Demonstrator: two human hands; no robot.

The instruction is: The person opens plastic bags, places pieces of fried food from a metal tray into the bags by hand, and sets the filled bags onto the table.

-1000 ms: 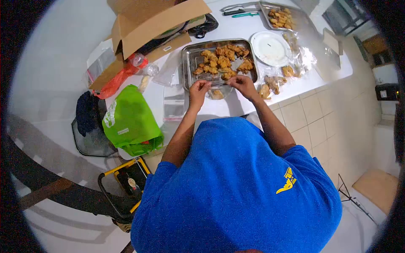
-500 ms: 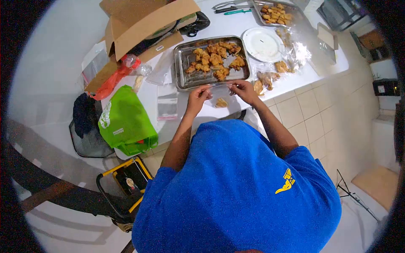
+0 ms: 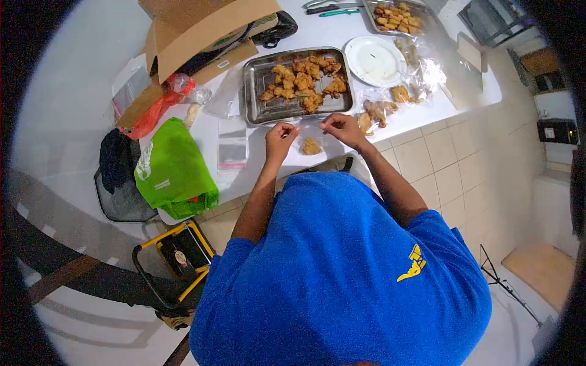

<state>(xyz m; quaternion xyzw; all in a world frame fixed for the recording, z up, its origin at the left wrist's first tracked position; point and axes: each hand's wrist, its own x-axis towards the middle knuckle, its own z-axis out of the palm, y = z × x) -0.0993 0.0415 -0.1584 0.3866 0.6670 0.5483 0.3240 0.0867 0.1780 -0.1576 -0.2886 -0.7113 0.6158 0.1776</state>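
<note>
Fried piece moved farther from tray, body-side of the fingers

Left hand and right hand apart, fingers bent, forearms reaching forward

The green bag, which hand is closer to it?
Left. The left hand is right of the green bag, past the flat clear plastic; the right hand is even farther right.
</note>
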